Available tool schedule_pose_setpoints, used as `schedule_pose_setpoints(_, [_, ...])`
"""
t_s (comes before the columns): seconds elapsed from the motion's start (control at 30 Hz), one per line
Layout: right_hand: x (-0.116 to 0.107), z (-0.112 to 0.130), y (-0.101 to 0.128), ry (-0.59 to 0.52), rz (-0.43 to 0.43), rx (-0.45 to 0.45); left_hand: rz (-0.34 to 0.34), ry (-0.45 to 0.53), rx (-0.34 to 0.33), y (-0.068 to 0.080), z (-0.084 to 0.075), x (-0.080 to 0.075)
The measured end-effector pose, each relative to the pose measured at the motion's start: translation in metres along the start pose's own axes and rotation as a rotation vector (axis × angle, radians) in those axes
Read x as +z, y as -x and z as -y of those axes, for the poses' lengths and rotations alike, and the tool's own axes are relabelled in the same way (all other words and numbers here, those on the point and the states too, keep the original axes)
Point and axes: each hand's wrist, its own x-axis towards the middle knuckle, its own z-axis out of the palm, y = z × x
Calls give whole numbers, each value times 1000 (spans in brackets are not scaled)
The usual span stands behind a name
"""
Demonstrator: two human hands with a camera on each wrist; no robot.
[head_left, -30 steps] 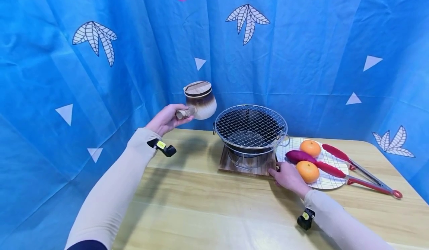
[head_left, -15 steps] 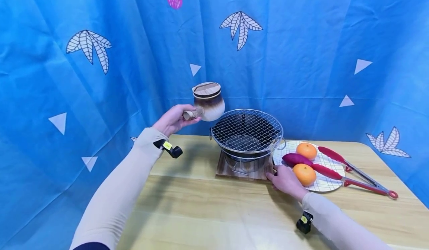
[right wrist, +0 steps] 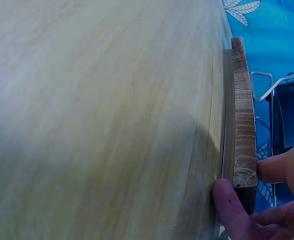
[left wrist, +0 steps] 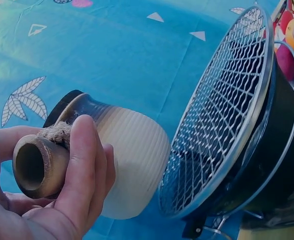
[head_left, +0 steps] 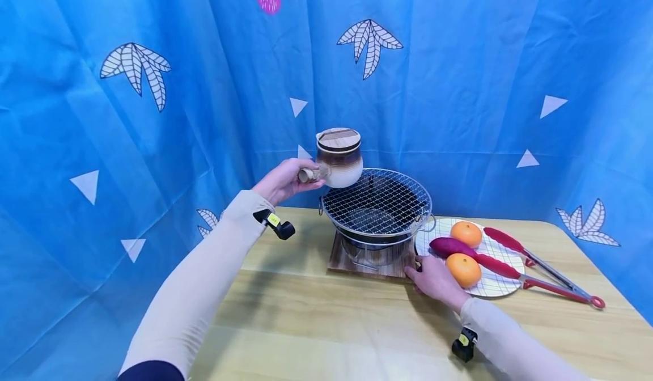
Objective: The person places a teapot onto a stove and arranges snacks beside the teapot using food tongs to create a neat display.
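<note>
The left hand point(head_left: 282, 180) gripped the clay pot point(head_left: 339, 158) by its stubby side handle point(left wrist: 37, 166), held above the grill point(head_left: 376, 202) rim; it looked heavy, brittle. Right-hand fingers point(right wrist: 232, 205) pinched the wooden board point(right wrist: 241, 115) on the worktop point(head_left: 326, 318).

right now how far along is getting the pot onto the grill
Done: the left hand has lifted the lidded clay pot by its side handle. In hand: it hangs over the wire grill's left rim, while the right hand steadies the wooden board. Left: setting it down.
</note>
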Motion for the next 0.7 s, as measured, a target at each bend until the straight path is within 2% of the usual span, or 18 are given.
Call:
schedule_pose_setpoints(0.33, [-5,2,-2,35,15,3,15,-8,-3,-11,2,18])
schedule_pose_setpoints(0.57, [-3,2,-4,127,-49,-61,49,-20,23,-20,9,25])
schedule_pose_setpoints(0.7, [-3,1,-4,120,-42,-59,60,-24,22,-24,10,29])
